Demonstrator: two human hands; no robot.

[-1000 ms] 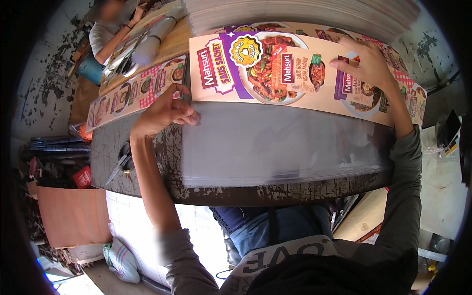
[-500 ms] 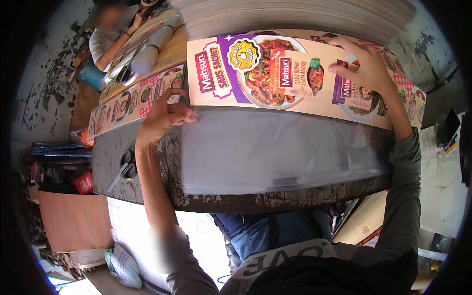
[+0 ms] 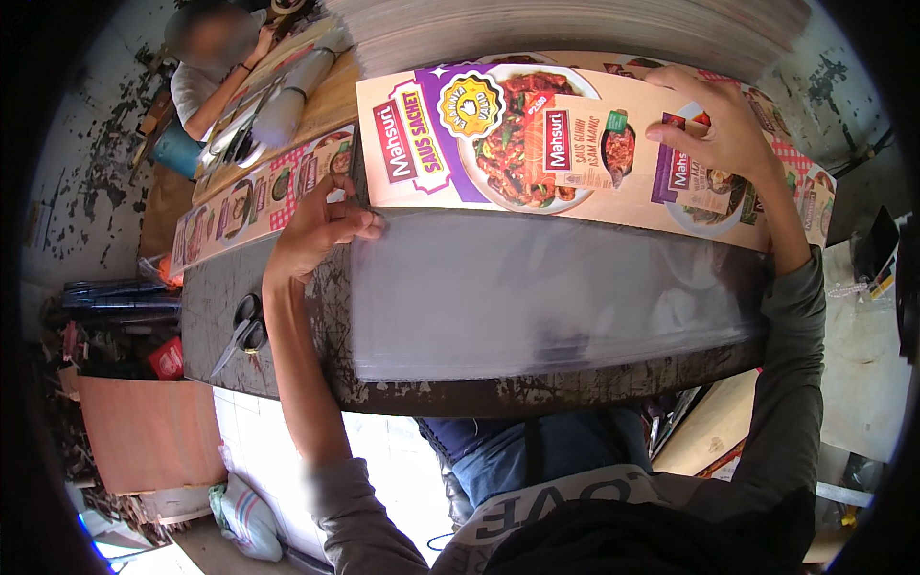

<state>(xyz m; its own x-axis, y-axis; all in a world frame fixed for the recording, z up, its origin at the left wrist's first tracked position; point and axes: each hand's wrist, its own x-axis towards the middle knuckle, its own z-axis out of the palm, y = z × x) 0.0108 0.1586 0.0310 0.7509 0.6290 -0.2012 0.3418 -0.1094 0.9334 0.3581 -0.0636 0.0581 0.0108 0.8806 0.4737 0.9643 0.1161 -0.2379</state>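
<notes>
A long printed card strip (image 3: 412,144), cream and purple with pictures of food, lies curved across the far part of the dark table. My right hand (image 3: 719,134) has it near its right part, thumb on the printed face and fingers by the upper edge. In front of the card, a clear plastic sleeve (image 3: 479,297) lies flat, its far edge along the card's lower edge. My left hand (image 3: 321,222) pinches the sleeve's far left corner, just beside the card's left end. Whether the card's lower edge is inside the sleeve cannot be made out.
Black-handled scissors (image 3: 247,331) lie on the worn dark table (image 3: 220,287) left of my forearm. More printed strips (image 3: 259,196) lie at the left and behind the card. A tall stack of sheets (image 3: 575,34) stands behind. A co-worker (image 3: 206,86) sits at the far left.
The card's left end has shifted slightly left and its upper edge has risen a little. My left hand's fingers have drawn closer together at the sleeve's corner. My right hand has moved slightly right.
</notes>
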